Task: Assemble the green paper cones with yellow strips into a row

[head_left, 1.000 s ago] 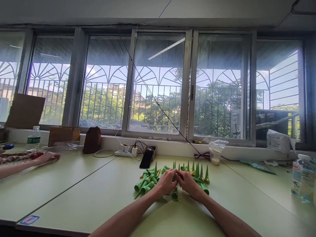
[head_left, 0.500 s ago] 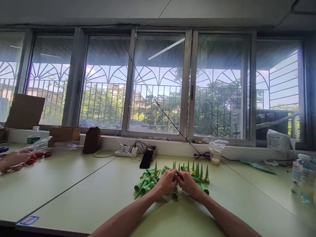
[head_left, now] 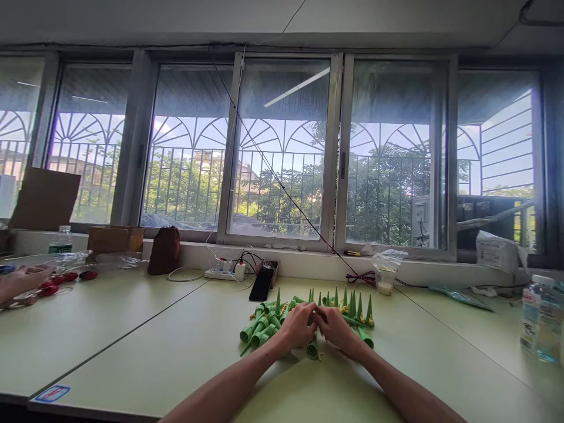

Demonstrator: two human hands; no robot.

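My left hand [head_left: 299, 324] and my right hand [head_left: 335, 329] meet above the table, fingertips pinched close together. From beneath them comes a green plastic cone [head_left: 312, 351], its round open end facing me. The left fingers appear closed on this cone; what the right fingers pinch is hidden. A tiny yellow piece [head_left: 321, 356] lies beside the open end. To the left is a heap of green cones [head_left: 261, 329], lying on their sides. Behind my right hand several green cones [head_left: 352, 304] stand point up, with small yellow pieces [head_left: 369, 321] around their bases.
A black phone [head_left: 261, 284] leans near a power strip [head_left: 224, 271] by the windowsill. A bagged cup [head_left: 386, 276] stands at the back, a water bottle [head_left: 538, 317] at right. At far left, another person's hand [head_left: 29, 279] is by red round objects [head_left: 53, 286].
My hands stay nearly in place, and the cone under them has shifted very slightly. At far left, the other person's hand and the clear plastic by it have moved left.
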